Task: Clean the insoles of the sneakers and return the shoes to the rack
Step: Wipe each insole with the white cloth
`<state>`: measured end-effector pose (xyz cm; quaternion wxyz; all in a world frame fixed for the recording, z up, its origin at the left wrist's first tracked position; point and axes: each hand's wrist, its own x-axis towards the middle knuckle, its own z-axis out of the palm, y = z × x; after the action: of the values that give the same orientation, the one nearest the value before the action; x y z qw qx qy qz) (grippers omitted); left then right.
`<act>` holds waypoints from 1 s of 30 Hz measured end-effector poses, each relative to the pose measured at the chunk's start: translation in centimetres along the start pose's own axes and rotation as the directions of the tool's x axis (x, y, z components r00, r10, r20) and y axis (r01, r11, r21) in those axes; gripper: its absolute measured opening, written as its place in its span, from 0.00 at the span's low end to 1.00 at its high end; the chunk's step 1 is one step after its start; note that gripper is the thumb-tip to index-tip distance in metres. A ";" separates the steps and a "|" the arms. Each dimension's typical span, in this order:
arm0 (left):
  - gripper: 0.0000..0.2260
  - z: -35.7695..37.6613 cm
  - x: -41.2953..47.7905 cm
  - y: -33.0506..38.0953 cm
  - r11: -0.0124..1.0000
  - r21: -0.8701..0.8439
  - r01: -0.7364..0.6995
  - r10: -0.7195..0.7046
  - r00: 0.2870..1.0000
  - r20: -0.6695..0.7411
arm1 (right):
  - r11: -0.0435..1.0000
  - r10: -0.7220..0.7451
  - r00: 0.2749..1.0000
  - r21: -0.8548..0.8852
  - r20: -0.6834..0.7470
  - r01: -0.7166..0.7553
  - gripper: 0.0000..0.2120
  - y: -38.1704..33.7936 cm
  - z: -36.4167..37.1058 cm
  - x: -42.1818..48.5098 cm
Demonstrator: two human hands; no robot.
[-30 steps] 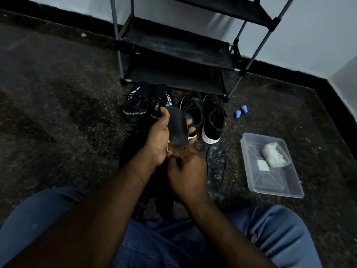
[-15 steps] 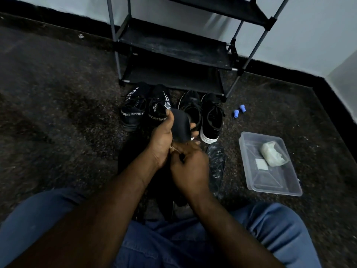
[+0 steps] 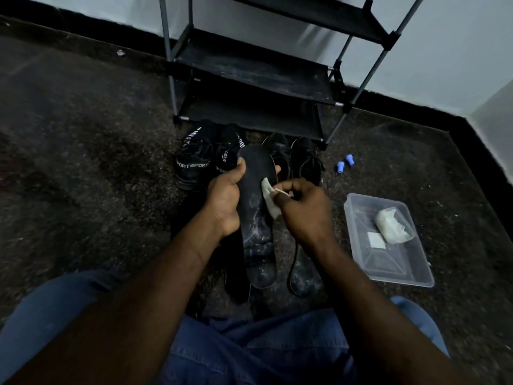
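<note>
My left hand (image 3: 226, 200) grips a long black insole (image 3: 256, 218) by its left edge, holding it lengthwise above the floor; pale smears show on its lower half. My right hand (image 3: 304, 209) pinches a small white wipe (image 3: 269, 198) against the insole's right edge. Two pairs of black sneakers stand ahead: one with white "SPORT" lettering (image 3: 194, 165) on the left, a plain pair (image 3: 305, 162) on the right. Another insole (image 3: 304, 276) lies on the floor under my right forearm. The black shoe rack (image 3: 249, 76) stands behind the shoes.
A clear plastic tub (image 3: 388, 262) sits on the floor at the right, holding a white wad (image 3: 391, 225) and a small white square. Two small blue caps (image 3: 344, 163) lie near the rack's right leg. A wall corner is at the far right. My denim-clad legs fill the bottom.
The insole now faces me full length in my left hand. My right hand has moved up from under it and to the right, with the white wipe now visible against the insole.
</note>
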<state>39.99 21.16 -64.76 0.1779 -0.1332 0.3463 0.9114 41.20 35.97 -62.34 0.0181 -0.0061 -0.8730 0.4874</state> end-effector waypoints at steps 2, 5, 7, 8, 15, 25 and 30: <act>0.31 -0.1 0.0 0.2 1.000 0.012 0.007 -0.006 1.000 0.000 | 0.976 0.132 0.986 0.163 0.100 -0.147 0.05 0.4 0.3 -0.2; 0.30 -0.1 -0.4 0.4 0.999 0.035 0.020 -0.021 1.000 0.023 | 0.899 0.213 0.970 0.366 0.116 -0.241 0.04 0.7 0.8 -0.3; 0.29 0.2 -0.7 0.2 0.996 0.080 0.050 -0.054 0.997 0.047 | 0.837 0.288 0.956 0.469 0.063 -0.283 0.04 0.8 1.0 -0.2; 0.29 0.5 -0.9 -0.1 0.992 0.105 0.074 -0.080 0.995 0.062 | 0.827 0.303 0.953 0.487 0.033 -0.280 0.04 1.0 1.0 -0.1; 0.26 0.8 -0.9 -0.6 0.991 0.091 0.097 -0.103 0.993 0.058 | 0.995 0.098 0.980 0.044 -0.171 -0.092 0.02 0.7 -0.8 -1.1; 0.22 0.6 -0.8 -0.9 0.995 0.069 0.075 -0.078 0.996 0.041 | 0.833 -0.400 0.913 -0.446 -0.076 0.328 0.14 1.0 0.2 -0.6; 0.29 0.3 -0.5 -1.2 0.994 0.054 0.097 -0.100 0.994 0.050 | 0.870 -0.357 0.928 -0.401 -0.109 0.288 0.11 1.5 0.7 -1.0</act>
<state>40.88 22.09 -65.05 0.2351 -0.1216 0.3577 0.8955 42.15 36.17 -63.99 0.1762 0.0929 -0.9337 0.2975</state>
